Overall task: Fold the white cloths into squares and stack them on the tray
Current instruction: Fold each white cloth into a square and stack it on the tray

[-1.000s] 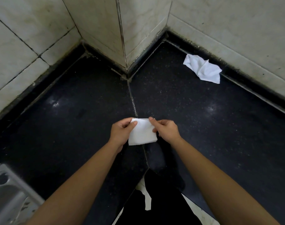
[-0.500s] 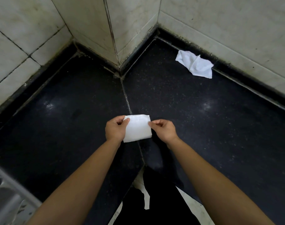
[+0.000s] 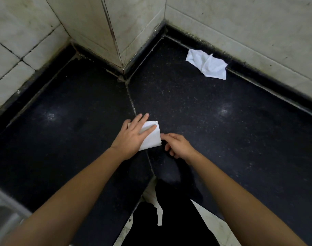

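At the far left a corner of a metal sink (image 3: 2, 212) is showing at the lower edge of the black counter (image 3: 66, 132), and no tray is appearing anywhere in view, so how many cloths are already stacked cannot be told. Moving toward the middle, the left hand (image 3: 133, 135) is lying flat and spread, fingers apart, pressing down on the folded cloth (image 3: 151, 137), which is resting on the counter right across the seam between the two slabs. The cloth is looking close to a small square (its left part is hidden under the palm, so the exact shape cannot be confirmed). Just beside it, the right hand (image 3: 176, 145) is sitting loosely curled with its fingertips touching the cloth's right edge, pinching nothing that can be made out. This piece is probably getting its final crease pressed in, with only the move to the tray left for it. Farther right, well apart from the hands and lying near the back wall (image 3: 240, 23), a crumpled cloth (image 3: 207, 65) is waiting unfolded, so at least one full fold-and-stack round is likely remaining.
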Demonstrator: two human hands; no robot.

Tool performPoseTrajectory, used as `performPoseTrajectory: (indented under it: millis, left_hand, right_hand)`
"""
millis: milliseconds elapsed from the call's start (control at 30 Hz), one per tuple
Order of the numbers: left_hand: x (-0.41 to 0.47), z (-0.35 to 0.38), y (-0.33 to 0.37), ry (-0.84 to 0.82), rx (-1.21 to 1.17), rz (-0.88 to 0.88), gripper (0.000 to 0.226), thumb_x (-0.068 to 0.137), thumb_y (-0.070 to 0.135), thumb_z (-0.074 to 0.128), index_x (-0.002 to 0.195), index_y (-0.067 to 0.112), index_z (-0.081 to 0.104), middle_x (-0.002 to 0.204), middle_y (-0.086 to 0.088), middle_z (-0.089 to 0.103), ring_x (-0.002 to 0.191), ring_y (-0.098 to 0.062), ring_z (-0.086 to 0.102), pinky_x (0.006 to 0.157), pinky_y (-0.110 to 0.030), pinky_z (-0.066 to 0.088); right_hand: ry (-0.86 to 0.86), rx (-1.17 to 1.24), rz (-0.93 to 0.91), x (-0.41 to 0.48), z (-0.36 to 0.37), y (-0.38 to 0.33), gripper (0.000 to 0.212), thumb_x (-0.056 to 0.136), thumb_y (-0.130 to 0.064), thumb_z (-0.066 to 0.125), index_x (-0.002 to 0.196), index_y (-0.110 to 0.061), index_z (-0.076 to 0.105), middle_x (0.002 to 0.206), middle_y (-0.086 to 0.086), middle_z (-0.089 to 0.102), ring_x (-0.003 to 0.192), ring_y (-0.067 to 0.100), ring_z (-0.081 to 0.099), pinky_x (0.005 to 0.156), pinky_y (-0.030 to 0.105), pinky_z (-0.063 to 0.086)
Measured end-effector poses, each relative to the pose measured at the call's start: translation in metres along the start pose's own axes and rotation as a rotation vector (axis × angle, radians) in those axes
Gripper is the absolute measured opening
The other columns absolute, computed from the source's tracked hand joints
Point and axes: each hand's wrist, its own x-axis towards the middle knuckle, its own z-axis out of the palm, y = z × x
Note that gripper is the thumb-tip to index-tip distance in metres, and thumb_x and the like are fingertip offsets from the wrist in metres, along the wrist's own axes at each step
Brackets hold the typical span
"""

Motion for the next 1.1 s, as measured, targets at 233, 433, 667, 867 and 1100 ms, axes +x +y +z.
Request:
performPoseTrajectory:
  millis: [233,433,667,867,1100]
  left_hand:
    - [0.006,0.002,-0.016,-0.278,0.069,0.047,0.078,0.104,0.022,0.042,0.153,0.035,-0.017,0.163,-0.008,-0.024,0.149,-0.026,-0.023,0.12,-0.059,0.003]
    - [0.011,0.0,-0.024,-0.323,0.03,0.072,0.053,0.106,0.041,0.01,0.153,0.041,-0.016,0.163,-0.004,-0.025,0.149,-0.022,-0.025,0.121,-0.054,-0.003]
    - [-0.005,0.0,-0.013,-0.007,-0.079,-0.132,0.061,0.103,0.048,0.015,0.157,0.018,0.015,0.165,-0.014,0.007,0.153,-0.027,0.005,0.119,-0.055,0.019]
    - [-0.038,0.028,-0.009,-0.131,-0.045,-0.164,0.081,0.099,0.062,0.01,0.157,0.006,0.008,0.166,-0.01,-0.001,0.153,-0.023,-0.002,0.118,-0.059,0.017]
    - [-0.036,0.026,-0.013,-0.218,-0.084,-0.151,0.086,0.094,0.068,0.004,0.158,0.01,-0.003,0.165,-0.006,-0.012,0.152,-0.022,-0.011,0.119,-0.058,0.012]
  right_hand:
    - [-0.221,-0.153,-0.007,0.0,-0.001,0.012,0.019,0.1,-0.043,0.055,0.107,-0.031,0.068,0.066,-0.003,0.059,0.047,0.007,0.047,0.046,0.022,0.035]
    - [-0.209,-0.094,0.075,-0.006,-0.003,0.02,0.021,0.097,-0.045,0.059,0.111,-0.032,0.069,0.066,-0.004,0.063,0.048,0.007,0.05,0.045,0.021,0.033]
    - [0.51,-0.73,-0.415,0.013,0.012,0.007,0.034,0.102,-0.04,0.046,0.125,-0.02,0.061,0.114,0.007,0.064,0.096,0.027,0.062,0.082,0.041,0.053]
    - [0.267,-1.347,-0.687,0.047,0.013,0.028,0.075,0.099,-0.062,0.011,0.16,-0.017,0.011,0.167,0.013,0.007,0.152,0.035,0.01,0.121,0.056,0.017]
    - [0.184,-1.286,-0.608,0.043,0.011,0.025,0.078,0.099,-0.066,0.021,0.16,-0.022,0.001,0.167,0.011,-0.002,0.153,0.032,-0.002,0.123,0.052,0.005]
